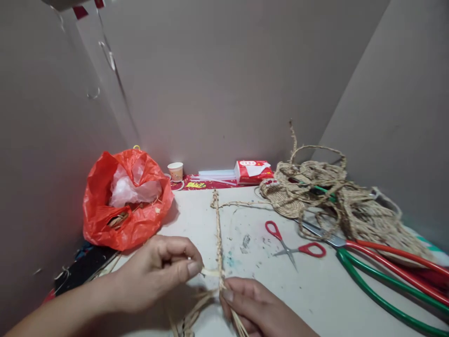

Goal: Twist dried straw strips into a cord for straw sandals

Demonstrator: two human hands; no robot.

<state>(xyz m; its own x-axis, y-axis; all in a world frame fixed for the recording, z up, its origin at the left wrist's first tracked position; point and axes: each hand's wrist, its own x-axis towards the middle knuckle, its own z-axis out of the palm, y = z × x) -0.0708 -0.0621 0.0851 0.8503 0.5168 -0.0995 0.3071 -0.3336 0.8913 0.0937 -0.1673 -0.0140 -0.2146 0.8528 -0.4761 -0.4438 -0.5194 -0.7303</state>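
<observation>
A thin braided straw cord (219, 234) runs down the middle of the white table toward my hands. My right hand (250, 304) pinches its lower end, where loose strands spread downward. To the left of the cord, my left hand (168, 271) is closed, thumb against forefinger, on a pale strand (211, 272) that reaches across to the braid. More loose straw strands (192, 316) hang below, between both hands. Small red-handled scissors (287, 247) lie open on the table, right of the cord.
An orange-red plastic bag (128, 229) stands at the left. Behind are a paper cup (175, 172) and a red tissue pack (253, 172). A heap of braided cord (315, 187) and large shears with red and green handles (389, 290) lie at the right.
</observation>
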